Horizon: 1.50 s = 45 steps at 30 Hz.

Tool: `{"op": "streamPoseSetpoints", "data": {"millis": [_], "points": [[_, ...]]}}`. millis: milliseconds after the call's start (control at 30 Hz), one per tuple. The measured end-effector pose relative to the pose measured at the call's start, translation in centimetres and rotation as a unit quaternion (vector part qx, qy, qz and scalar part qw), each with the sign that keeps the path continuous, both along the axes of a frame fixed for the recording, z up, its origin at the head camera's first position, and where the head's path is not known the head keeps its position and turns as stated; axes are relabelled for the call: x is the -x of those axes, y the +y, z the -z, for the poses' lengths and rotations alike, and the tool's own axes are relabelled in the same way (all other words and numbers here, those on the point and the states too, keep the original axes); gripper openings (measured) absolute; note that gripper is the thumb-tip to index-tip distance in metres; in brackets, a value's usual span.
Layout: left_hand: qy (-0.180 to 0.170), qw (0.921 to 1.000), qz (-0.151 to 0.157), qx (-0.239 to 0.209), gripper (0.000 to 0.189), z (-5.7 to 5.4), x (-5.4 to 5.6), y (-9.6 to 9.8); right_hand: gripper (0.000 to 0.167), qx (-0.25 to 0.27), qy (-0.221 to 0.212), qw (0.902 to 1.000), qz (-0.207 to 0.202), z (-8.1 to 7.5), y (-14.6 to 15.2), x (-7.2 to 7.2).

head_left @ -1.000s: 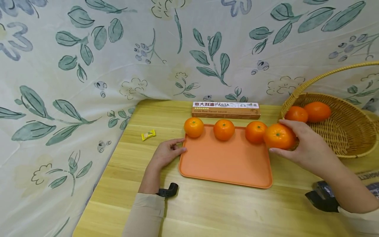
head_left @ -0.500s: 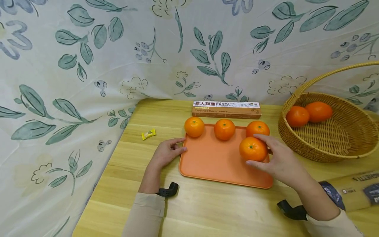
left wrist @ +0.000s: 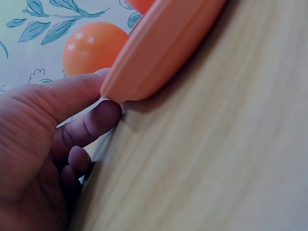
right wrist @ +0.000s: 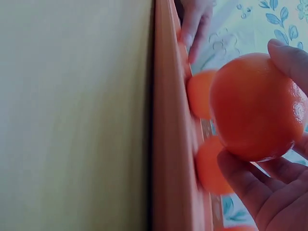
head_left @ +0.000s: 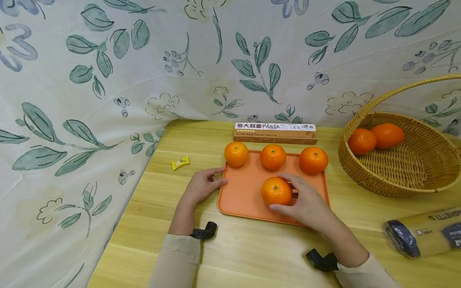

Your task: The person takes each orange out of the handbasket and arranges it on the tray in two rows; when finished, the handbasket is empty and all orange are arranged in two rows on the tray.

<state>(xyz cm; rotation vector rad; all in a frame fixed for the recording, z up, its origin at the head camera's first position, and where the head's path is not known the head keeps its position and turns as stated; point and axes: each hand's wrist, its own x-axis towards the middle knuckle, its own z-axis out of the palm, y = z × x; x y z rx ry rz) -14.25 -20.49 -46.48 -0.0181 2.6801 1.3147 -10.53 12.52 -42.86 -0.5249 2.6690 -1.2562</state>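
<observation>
My right hand [head_left: 311, 206] grips a mandarin orange [head_left: 276, 191] between thumb and fingers, over the front middle of the orange-coloured tray [head_left: 245, 200]. In the right wrist view this mandarin orange [right wrist: 260, 108] is held above the tray rim [right wrist: 173, 144]. At the tray's left edge, my left hand [head_left: 204, 186] pinches the rim; the left wrist view has the thumb [left wrist: 72, 96] on the rim and a finger [left wrist: 103, 118] below it. Along the tray's back edge sit three more mandarin oranges, at left [head_left: 236, 154], middle [head_left: 273, 157] and right [head_left: 313, 160].
A wicker basket [head_left: 399, 188] with two reddish-orange fruits [head_left: 362, 141] stands at the right. Behind the tray lies a pasta box [head_left: 275, 135]. A small yellow wrapped sweet [head_left: 180, 163] lies at left, a spaghetti packet [head_left: 425, 234] at front right. Floral cloth hangs behind the table.
My right hand has carried the mandarin orange leftward and nearer, from beside the basket to over the tray's middle. The left hand has stayed at the tray's edge.
</observation>
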Motion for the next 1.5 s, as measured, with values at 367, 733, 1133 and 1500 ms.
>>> {"op": "streamPoseSetpoints", "data": {"millis": [367,733,1133,1500], "points": [[-0.007,1.0,0.0,0.006,0.045,-0.1,0.0,0.0,0.081,0.086,-0.022,0.9959,-0.019,0.6,-5.7,0.2],[-0.01,0.9998,0.001,0.015,0.041,-0.1,0.0,0.0,0.078,0.127,-0.044,0.9904,-0.03,1.6,-9.8,0.0],[-0.008,0.9998,0.004,0.015,0.044,0.2,-0.3,0.0,0.08,0.088,-0.04,0.9941,-0.049,2.7,-11.4,-0.8],[-0.002,0.9998,0.009,0.017,0.044,0.0,0.0,0.0,0.084,0.056,-0.038,0.9964,-0.052,2.3,-11.6,-0.8]]}}
